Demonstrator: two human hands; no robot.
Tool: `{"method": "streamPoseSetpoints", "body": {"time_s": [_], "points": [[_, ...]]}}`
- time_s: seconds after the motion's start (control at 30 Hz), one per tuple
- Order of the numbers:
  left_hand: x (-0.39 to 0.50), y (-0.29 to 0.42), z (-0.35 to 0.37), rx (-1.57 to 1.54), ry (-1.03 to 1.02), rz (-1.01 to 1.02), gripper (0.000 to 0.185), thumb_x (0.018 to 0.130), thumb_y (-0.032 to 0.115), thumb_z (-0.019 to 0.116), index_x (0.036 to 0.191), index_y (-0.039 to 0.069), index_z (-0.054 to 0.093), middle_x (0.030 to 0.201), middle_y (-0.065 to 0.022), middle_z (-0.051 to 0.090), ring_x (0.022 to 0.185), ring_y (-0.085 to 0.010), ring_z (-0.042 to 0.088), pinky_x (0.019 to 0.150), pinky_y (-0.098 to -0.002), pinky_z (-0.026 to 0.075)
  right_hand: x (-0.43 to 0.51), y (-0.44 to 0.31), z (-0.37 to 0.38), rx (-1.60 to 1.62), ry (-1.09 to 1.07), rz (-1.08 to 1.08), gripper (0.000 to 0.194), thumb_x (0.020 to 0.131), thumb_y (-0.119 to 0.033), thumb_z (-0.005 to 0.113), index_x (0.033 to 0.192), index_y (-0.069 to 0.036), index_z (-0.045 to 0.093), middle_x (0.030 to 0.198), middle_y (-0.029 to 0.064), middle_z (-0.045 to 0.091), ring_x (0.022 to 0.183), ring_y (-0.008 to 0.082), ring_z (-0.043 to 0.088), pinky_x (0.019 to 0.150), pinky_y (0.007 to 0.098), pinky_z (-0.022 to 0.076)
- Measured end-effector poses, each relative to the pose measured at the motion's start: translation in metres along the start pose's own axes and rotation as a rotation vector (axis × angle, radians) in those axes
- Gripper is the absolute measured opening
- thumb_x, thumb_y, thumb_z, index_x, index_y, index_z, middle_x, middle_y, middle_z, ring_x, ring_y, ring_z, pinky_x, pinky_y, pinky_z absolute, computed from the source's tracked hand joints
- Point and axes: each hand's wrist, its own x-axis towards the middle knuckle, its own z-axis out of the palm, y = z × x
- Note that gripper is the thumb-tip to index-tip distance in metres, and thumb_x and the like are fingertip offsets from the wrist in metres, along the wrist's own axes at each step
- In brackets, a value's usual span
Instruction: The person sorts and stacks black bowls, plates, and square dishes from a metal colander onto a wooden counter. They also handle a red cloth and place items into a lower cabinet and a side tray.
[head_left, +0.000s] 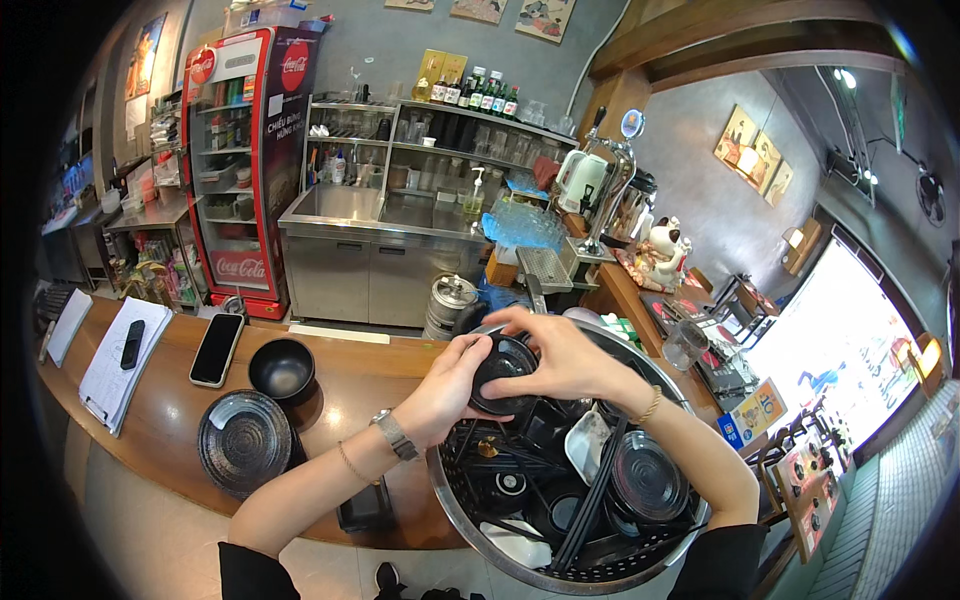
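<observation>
Between my two hands is a small black round dish (504, 373), held above the far left part of a large metal colander (455, 501). My left hand (448, 390) grips its left side, and my right hand (551, 356) holds it from the right with thumb and fingers. In the colander lie black chopsticks (592, 499), a white rectangular dish (587, 446), a white spoon-like piece (517, 544), a dark ribbed round plate (649, 476) and several black cups and bowls. Whether the held piece is one dish or a stack, I cannot tell.
On the wooden counter (352, 390) are a black bowl (282, 369), stacked dark round plates (246, 442), black rectangular dishes (367, 508), a smartphone (217, 349) and a clipboard with papers (124, 360). A drinking glass (684, 345) stands right of the colander. A beer tap (600, 195) rises behind.
</observation>
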Motion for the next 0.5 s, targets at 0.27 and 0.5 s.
{"method": "streamPoseSetpoints", "body": {"time_s": [0.27,0.5], "points": [[-0.016,0.008,-0.004,0.011,0.066,0.036,0.036,0.106,0.022,0.043,0.138,0.007,0.035,0.128,-0.0166,0.053,0.109,-0.0289,0.064,0.079,-0.0483,0.064,0.005,-0.020,0.011,0.220,0.008,0.051,0.034,0.096,-0.022,0.063,0.118,0.003,0.062,0.088,0.0145,0.071,0.060,0.0169,0.068,0.052,0.0276,0.0550],[-0.110,0.032,-0.026,0.212,0.162,0.282,0.051,0.105,0.029,0.046,0.147,0.008,0.029,0.132,-0.0148,0.050,0.111,-0.0247,0.062,0.086,-0.0428,0.059,0.017,-0.075,0.043,0.873,-0.375,0.229,0.044,0.098,-0.020,0.061,0.136,0.000,0.049,0.110,0.0101,0.066,0.086,0.0143,0.068,0.064,0.0272,0.0613]]}}
